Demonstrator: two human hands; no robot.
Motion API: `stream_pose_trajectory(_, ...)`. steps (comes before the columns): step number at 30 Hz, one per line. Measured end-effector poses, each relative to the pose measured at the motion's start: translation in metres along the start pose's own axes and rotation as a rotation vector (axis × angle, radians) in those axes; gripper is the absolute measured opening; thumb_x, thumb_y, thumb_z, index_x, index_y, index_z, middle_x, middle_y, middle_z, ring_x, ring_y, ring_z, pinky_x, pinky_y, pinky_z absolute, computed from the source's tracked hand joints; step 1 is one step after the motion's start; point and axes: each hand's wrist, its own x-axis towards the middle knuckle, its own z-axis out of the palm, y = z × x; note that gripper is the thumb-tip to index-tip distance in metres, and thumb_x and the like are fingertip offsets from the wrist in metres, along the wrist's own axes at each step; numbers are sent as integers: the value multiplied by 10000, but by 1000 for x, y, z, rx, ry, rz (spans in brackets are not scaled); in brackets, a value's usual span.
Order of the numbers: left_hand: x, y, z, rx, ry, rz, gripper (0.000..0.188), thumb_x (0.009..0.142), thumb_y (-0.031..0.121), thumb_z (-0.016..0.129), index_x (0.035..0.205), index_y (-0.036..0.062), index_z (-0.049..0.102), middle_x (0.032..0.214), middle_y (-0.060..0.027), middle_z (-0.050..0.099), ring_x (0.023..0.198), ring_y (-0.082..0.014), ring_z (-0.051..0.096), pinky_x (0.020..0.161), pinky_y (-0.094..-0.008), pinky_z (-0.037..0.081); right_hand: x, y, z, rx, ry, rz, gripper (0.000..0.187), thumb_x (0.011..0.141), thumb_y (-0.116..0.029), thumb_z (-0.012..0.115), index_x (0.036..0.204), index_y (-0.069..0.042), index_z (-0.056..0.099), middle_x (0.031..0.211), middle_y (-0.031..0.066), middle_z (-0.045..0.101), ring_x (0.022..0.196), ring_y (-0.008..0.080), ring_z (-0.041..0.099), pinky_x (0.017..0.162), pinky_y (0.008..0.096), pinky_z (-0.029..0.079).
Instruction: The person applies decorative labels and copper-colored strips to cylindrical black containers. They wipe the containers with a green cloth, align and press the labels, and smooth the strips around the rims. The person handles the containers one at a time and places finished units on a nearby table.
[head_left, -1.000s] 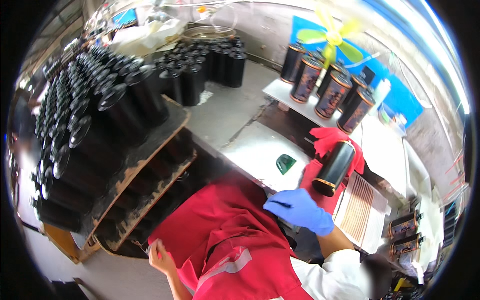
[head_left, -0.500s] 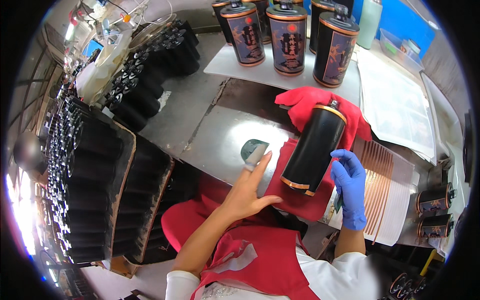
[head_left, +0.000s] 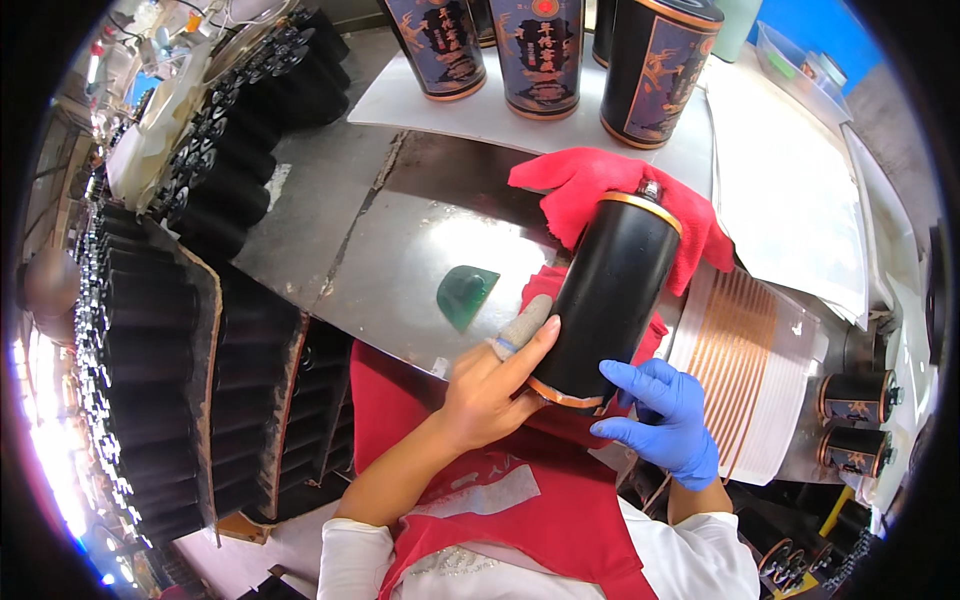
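Note:
A black bottle (head_left: 618, 290) with copper-coloured bands lies tilted on red cloth, its neck pointing away from me. My left hand (head_left: 492, 388) grips its lower left side near the base, one finger wearing a pale finger cover. Beside the lower right of the base is my right hand (head_left: 665, 420) in a blue glove, thumb and fingers apart. Whether its fingertips touch the bottle I cannot tell. A green flat scraper-like piece (head_left: 467, 296) rests on the metal tabletop left of the bottle. A red cloth (head_left: 585, 185) lies behind and under the bottle's neck.
Several labelled black bottles (head_left: 540, 60) stand on a white board at the back. Copper strips (head_left: 738, 345) line a white sheet at right, near two lying bottles (head_left: 855, 396). Racks of black bottles (head_left: 150, 340) fill the left. Papers (head_left: 790, 190) lie at far right.
My left hand has moved right from near the green piece and taken hold of the bottle's lower side. My right hand has moved down toward the base, its fingers spreading. The view has shifted.

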Motion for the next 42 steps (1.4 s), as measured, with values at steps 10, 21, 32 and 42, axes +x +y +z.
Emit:
stream_pose_trajectory(10,-1,-25,6,-132,62,68,645,582,39,763,1200,27,578,1174,-254,560,923,-351,608,786,-364,495,-10,-14,40,-189,272,-30,434,664,-35,774,1081,-97,672,748,80,590,578,184,575,507,261,452)
stream_pose_trajectory(21,7,-35,-3,-255,-73,92,738,599,87,758,1286,44,491,1198,-260,516,976,-387,549,861,-396,447,-10,-62,67,-392,474,322,210,694,-29,752,843,-80,613,921,57,595,465,93,481,460,231,415)
stream_pose_trajectory(32,-3,-25,-21,-554,-242,-62,679,708,107,760,1306,25,450,1404,-231,337,1320,-335,310,1071,-393,254,-37,-20,62,597,676,774,343,831,-103,640,1158,-31,566,809,-52,542,542,-7,411,462,148,320)
stream_pose_trajectory(42,2,29,-15,-122,-169,-1,395,724,53,719,1088,13,571,1346,-330,349,1220,-437,400,980,-424,357,-27,-3,58,701,523,633,330,837,-75,627,1161,-49,568,810,-39,563,550,-6,441,466,148,355)
